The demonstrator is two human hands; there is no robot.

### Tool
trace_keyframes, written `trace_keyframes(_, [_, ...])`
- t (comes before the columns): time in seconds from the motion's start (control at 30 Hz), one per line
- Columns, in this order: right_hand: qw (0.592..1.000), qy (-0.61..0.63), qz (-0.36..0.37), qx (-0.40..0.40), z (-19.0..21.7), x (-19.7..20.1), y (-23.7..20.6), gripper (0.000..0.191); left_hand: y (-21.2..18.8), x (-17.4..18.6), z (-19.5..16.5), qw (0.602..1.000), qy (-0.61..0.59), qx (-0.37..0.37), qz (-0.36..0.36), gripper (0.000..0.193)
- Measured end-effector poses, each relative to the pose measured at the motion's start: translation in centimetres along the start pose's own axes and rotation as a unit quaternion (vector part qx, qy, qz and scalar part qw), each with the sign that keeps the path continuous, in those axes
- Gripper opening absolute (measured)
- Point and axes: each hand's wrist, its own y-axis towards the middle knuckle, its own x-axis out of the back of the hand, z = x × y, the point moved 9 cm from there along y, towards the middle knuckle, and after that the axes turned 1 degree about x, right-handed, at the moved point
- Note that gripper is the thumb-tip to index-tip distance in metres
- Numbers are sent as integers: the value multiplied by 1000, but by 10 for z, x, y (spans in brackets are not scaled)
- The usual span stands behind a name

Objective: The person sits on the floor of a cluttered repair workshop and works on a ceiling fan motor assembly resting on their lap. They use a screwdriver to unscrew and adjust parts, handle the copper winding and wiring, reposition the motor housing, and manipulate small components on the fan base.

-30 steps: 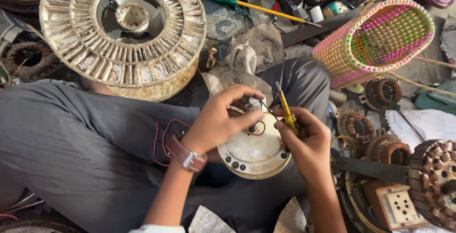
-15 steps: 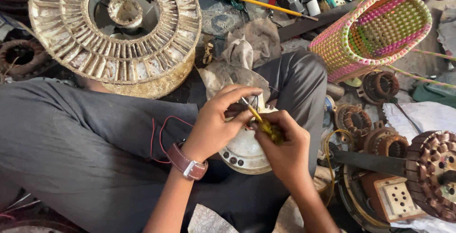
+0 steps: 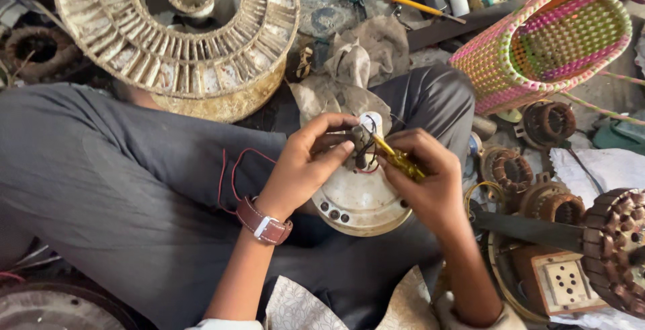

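Left hand (image 3: 302,165): forearm rising from lower frame, wrist bent, fingers pinched on the dark shaft (image 3: 358,143).
Right hand (image 3: 430,182): fingers clamped on a yellow-handled screwdriver (image 3: 396,158), tip at the shaft.
Motor cover (image 3: 359,195): round, cream, resting on the lap between both hands.

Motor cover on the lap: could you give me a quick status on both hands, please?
Left hand pinching the shaft on the motor cover. Right hand gripping a yellow screwdriver, tip at the wires. Nothing blocking.
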Motion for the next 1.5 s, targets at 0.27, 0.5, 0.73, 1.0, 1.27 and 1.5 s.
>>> trace_keyframes(0.27, [975, -119, 147, 114, 18, 3, 30, 31, -14, 12, 29, 998, 12, 38, -45, 32])
trace_keyframes(0.5, [946, -149, 245, 153, 24, -8, 38, 35, -20, 14, 43, 997, -20, 27, -70, 34])
trace_keyframes(0.73, [931, -187, 269, 161, 25, -18, 40, 38, -20, 16, 42, 996, 18, 17, -83, 38])
trace_keyframes(1.0, [928, -217, 259, 156, 29, -18, 40, 35, -26, 13, 40, 993, 41, 2, -111, 32])
trace_keyframes(1.27, [942, -214, 245, 82, 24, -19, 29, 33, -41, 10, 41, 983, 79, 14, -164, 21])
trace_keyframes(1.5, [972, -30, 229, -47, -17, -6, 10, 25, -53, 6, 42, 986, 89, 3, -141, 20])
